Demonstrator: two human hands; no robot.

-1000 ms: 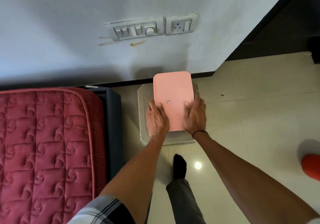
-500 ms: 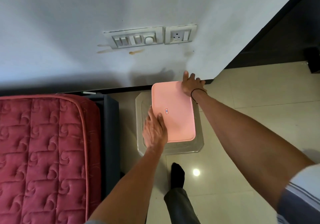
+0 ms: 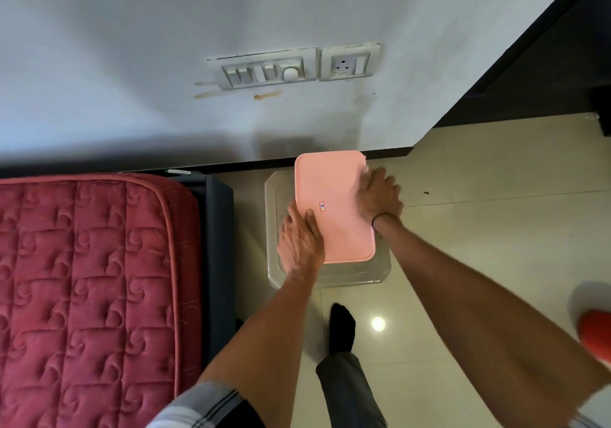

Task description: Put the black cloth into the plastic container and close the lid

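Observation:
A plastic container with a pink lid [image 3: 334, 196] stands on a pale plastic stool [image 3: 350, 275] against the wall. The lid lies flat over the container, whose body is hidden beneath it. My left hand [image 3: 299, 239] holds the lid's near left edge, thumb on top. My right hand [image 3: 380, 196] is curled over the far right edge, pressing on it. No black cloth is in sight.
A red quilted mattress [image 3: 82, 279] on a dark frame fills the left. The wall behind carries a switch panel [image 3: 264, 72] and a socket [image 3: 348, 64]. My black-socked foot [image 3: 342, 328] stands on the tiled floor. A red object [image 3: 595, 331] lies at the right edge.
My right hand went from the lid's near right side to its far corner, then came back to the far right edge. The left hand stayed at the near left edge.

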